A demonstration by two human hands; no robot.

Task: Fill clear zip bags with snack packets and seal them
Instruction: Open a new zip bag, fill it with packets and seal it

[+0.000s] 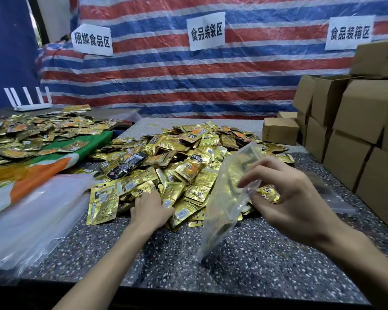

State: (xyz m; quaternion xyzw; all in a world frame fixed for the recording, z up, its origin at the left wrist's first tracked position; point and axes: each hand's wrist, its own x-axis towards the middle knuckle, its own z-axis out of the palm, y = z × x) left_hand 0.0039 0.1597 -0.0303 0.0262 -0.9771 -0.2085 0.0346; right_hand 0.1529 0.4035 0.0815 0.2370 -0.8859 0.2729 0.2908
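From the head view, a grey speckled stone table (166, 260) fills the foreground. Its dark near edge runs along the bottom, and bare table lies between that edge and a wide heap of gold foil snack packets (188, 157). A stack of brown cardboard boxes (356, 121) closes off the right edge, with one small brown box (279, 130) on the far right corner. A loose pile of clear plastic bags (31, 220) covers the near left corner.

The left hand (151, 210) lies palm down on the near rim of the heap with its fingers bent into the packets; I cannot tell whether its grip has closed on one. The right hand (287, 198) has its grip pinched, thumb and forefinger, on the edge of a clear zip bag (226, 198). The bag hangs tilted, its lower corner touching the table just before the heap. Gold shows through the film.

At left, a green, orange and white cloth (43, 173) carries a second spread of gold packets (31, 130), with a white router with upright antennas (31, 104) behind it.

On the red, white and blue striped tarpaulin (188, 81), three white paper signs read 捆绑食品区 (91, 40), 食品装袋区 (206, 31) and 食品装箱区 (349, 33). The print on the packets is too small to read
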